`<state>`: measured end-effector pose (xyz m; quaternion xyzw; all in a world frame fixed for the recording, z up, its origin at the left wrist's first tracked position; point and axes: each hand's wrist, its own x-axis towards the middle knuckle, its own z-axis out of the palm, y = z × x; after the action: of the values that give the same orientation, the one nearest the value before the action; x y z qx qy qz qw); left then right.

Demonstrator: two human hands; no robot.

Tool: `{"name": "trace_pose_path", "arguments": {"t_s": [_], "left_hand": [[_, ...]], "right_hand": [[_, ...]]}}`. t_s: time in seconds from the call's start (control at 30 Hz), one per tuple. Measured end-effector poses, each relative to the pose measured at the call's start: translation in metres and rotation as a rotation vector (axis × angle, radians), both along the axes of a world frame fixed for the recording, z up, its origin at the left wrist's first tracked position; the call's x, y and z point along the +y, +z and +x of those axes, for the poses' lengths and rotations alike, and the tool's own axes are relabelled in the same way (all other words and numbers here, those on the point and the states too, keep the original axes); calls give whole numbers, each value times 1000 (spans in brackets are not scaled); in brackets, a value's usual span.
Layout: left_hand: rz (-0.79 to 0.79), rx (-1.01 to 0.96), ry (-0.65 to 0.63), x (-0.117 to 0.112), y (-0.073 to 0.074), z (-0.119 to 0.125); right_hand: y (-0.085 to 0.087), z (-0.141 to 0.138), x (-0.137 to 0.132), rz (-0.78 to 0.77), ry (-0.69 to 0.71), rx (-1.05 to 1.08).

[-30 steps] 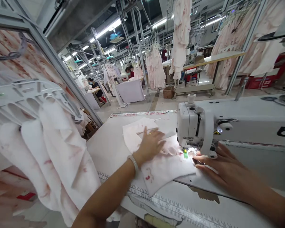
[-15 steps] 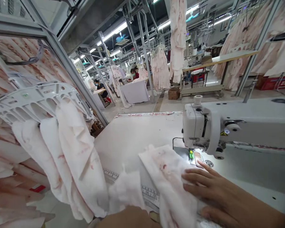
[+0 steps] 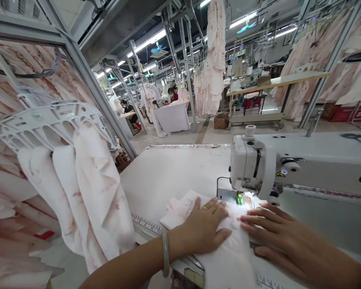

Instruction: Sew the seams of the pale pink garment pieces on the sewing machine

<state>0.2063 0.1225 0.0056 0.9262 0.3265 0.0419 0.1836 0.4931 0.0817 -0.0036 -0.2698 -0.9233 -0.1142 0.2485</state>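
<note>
A white-and-pink fabric piece (image 3: 231,257) lies on the sewing table and hangs over its front edge. My left hand (image 3: 204,224) rests on it, palm down with fingers outstretched, a ring and a bangle showing. To its right, my right hand (image 3: 276,230) lies flat, its fingertips on the cloth edge beside the lit needle area. The white sewing machine (image 3: 249,160) stands just beyond, and its green-marked presser foot (image 3: 240,199) is at the fabric's far edge. Whether the cloth lies under the foot I cannot tell.
At left, a white plastic hanger (image 3: 51,120) carries several pale cloth pieces (image 3: 102,192). A measuring tape (image 3: 147,224) runs along the table's front edge. A metal post (image 3: 90,88) rises at the left. Farther back are people at work and a cardboard box (image 3: 221,121).
My left hand has come up from the bottom edge onto the fabric. The loose white cloth beside the hanger is no longer seen there. My right hand stays near the needle.
</note>
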Motion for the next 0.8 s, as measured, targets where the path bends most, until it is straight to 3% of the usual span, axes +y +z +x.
{"name": "trace_pose_path", "arguments": {"t_s": [0.1, 0.3, 0.5, 0.8], "left_hand": [[64, 24, 0, -2, 2, 0], [86, 3, -205, 12, 5, 11], [116, -14, -116, 25, -8, 24], [56, -77, -103, 27, -10, 25]], "right_hand": [[0, -4, 4, 9, -8, 0], [-9, 0, 5, -21, -73, -16], [-9, 7, 2, -155, -197, -5], [8, 3, -6, -297, -186, -74]]}}
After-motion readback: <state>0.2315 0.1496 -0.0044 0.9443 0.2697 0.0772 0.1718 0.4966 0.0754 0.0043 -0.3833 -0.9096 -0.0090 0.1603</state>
